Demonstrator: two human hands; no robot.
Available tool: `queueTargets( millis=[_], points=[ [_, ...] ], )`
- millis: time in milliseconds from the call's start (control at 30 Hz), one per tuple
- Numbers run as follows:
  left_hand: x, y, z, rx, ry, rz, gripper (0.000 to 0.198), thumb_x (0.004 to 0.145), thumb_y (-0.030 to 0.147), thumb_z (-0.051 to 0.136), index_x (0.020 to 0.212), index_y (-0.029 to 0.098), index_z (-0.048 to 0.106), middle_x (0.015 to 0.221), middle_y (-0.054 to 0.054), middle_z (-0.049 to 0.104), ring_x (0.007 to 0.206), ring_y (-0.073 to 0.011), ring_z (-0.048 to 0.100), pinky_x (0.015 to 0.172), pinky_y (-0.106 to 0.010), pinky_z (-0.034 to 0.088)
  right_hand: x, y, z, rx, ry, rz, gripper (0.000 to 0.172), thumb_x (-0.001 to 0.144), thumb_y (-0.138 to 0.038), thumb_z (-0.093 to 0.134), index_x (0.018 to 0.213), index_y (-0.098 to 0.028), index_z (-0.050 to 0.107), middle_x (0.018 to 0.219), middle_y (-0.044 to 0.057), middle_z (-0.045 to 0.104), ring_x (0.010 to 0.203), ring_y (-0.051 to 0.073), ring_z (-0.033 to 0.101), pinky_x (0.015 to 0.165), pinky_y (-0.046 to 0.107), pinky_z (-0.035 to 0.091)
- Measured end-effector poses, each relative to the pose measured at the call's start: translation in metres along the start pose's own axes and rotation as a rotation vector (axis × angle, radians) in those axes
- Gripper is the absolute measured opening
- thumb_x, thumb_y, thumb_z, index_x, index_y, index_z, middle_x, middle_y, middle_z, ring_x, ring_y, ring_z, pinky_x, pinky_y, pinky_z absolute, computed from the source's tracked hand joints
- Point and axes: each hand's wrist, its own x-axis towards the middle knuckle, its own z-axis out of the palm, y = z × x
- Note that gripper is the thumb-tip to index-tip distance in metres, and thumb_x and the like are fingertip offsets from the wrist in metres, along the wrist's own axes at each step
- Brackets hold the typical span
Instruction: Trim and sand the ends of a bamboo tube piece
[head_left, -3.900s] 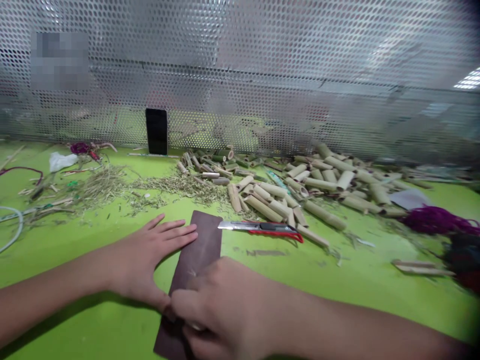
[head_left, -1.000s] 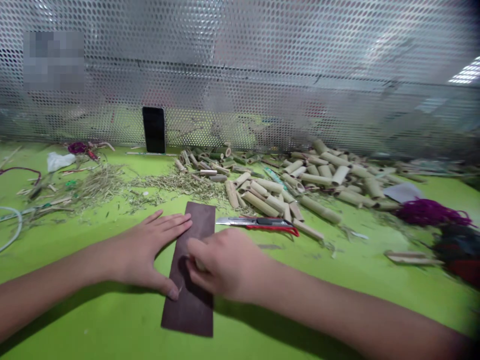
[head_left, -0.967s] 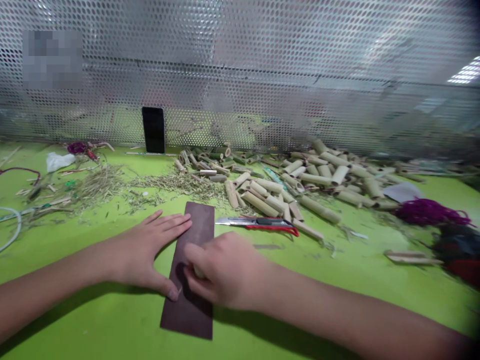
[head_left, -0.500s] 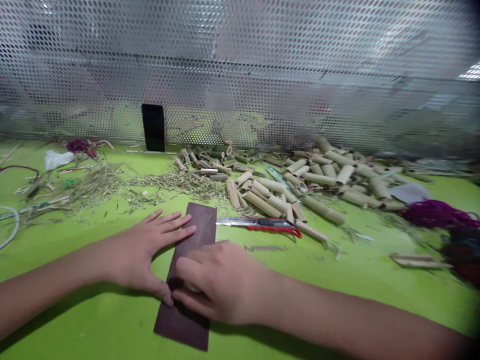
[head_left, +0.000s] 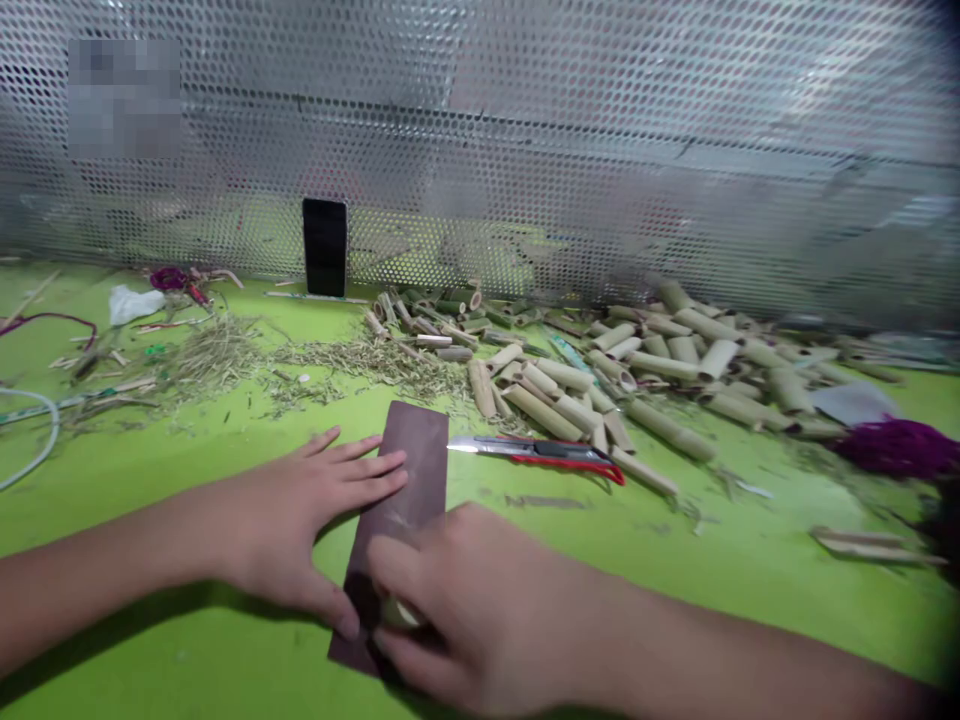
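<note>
A dark brown strip of sandpaper (head_left: 411, 465) lies lengthwise on the green table (head_left: 187, 640). My left hand (head_left: 300, 520) rests flat on its left edge, fingers stretched out, thumb near the strip's near end. My right hand (head_left: 472, 610) is closed around a small pale bamboo piece (head_left: 397, 612) and presses it onto the near end of the strip. Most of that piece is hidden under my fingers.
A red utility knife (head_left: 540, 453) with its blade out lies just right of the strip. Behind it is a pile of cut bamboo tubes (head_left: 637, 365). Shavings (head_left: 225, 360) spread at the left. A black phone (head_left: 325, 246) leans on the perforated metal screen (head_left: 525, 150). Purple yarn (head_left: 896, 447) lies at right.
My right hand has slid with the bamboo piece along the strip, from its middle back toward me to the near end. My left hand has stayed flat on the strip.
</note>
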Motion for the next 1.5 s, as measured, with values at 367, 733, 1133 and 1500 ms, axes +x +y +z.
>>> queueTargets(
  millis=[367,733,1133,1500],
  points=[
    [0.002,-0.002,0.001,-0.008,0.002,0.004,0.114,0.069,0.066,0.084,0.162,0.031,0.027,0.167,-0.006,0.015,0.155,-0.0399,0.012,0.127,-0.061,0.008,0.004,-0.003,0.0,-0.114,0.003,0.037,0.016,0.092,-0.037,0.059,0.094,-0.021,0.06,0.068,-0.001,0.065,0.05,0.013,0.048,0.048,0.027,0.02],
    [0.001,0.0,0.0,-0.013,0.007,0.009,0.111,0.069,0.063,0.085,0.16,0.035,0.03,0.167,-0.003,0.016,0.155,-0.04,0.014,0.127,-0.063,0.008,0.004,-0.01,-0.005,-0.203,0.012,0.078,0.017,0.093,-0.035,0.057,0.093,-0.019,0.063,0.071,0.002,0.067,0.05,0.014,0.049,0.047,0.029,0.018],
    [0.001,0.0,-0.001,0.015,-0.005,-0.006,0.116,0.069,0.066,0.083,0.163,0.032,0.024,0.168,-0.005,0.014,0.156,-0.0402,0.009,0.126,-0.064,0.007,0.003,-0.004,0.0,-0.069,0.043,0.016,0.014,0.087,-0.03,0.063,0.095,-0.019,0.064,0.074,0.002,0.067,0.058,0.015,0.054,0.05,0.026,0.026],
    [0.001,-0.013,0.0,-0.017,0.019,0.117,0.111,0.076,0.072,0.074,0.163,0.026,0.023,0.169,-0.006,0.012,0.157,-0.038,0.008,0.126,-0.063,-0.002,-0.011,0.015,-0.018,0.33,0.333,0.134,0.017,0.097,-0.033,0.061,0.108,-0.021,0.066,0.12,0.008,0.065,0.109,0.023,0.062,0.097,0.038,0.048]
  ],
)
